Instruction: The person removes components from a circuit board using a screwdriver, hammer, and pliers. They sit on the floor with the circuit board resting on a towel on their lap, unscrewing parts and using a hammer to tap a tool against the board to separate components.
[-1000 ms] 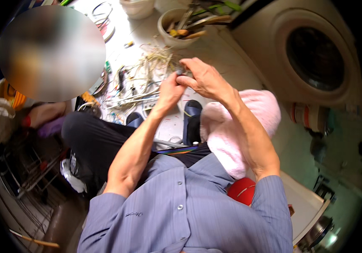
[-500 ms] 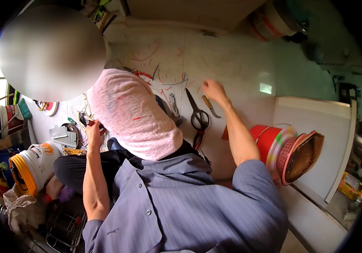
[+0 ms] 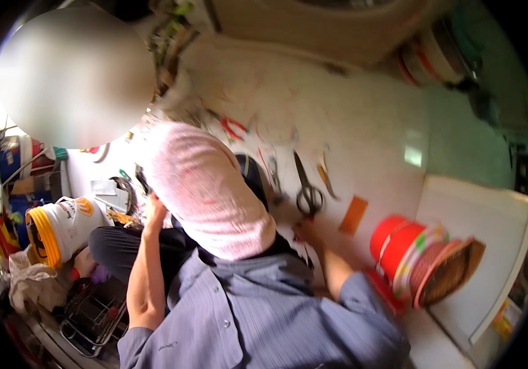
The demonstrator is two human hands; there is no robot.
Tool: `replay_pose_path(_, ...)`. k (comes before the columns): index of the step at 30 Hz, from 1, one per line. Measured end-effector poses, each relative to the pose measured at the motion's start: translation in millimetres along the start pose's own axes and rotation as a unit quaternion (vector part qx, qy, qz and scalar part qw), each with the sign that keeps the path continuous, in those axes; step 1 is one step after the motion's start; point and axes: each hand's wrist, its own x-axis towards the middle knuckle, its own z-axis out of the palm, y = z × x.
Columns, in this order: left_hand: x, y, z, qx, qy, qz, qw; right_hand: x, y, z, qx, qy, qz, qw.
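My left hand is closed at the left edge of a pink towel. A dark, narrow thing rises from its fingers, too blurred to name. Right of the towel, my right hand is low over the floor, just below the handles of large black-handled scissors. Motion smears its fingers, so their grip cannot be told. A curved knife with a wooden handle lies right of the scissors. Silver pliers lie to their left, and red-handled pliers farther off.
An orange-brown strip lies on the floor, left of a red bucket and a stacked basket. At left are a white bucket with a yellow rim, a metal rack and grey plates. Wire scraps are scattered ahead.
My right hand has moved from beyond the knife back toward me, down beside the scissors' handles. My left hand stays by the towel. The whole view has shifted, uncovering the orange-brown strip.
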Motion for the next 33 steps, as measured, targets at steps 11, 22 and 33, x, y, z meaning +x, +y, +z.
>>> replay_pose_path(11, 32, 72, -157, -0.029, 0.100, 0.114, 0.988, 51, -80, -130, 0.041, 0.068, 0.052, 0.996)
replay_pose_path(22, 39, -8, -245, -0.041, 0.249, 0.062, 0.966, 100, -366, -310, -0.246, 0.193, -0.197, 0.929)
replay_pose_path(33, 59, -12, -247, -0.058, 0.275, 0.086, 0.956, 155, -682, -203, -0.463, 0.167, -0.345, 0.799)
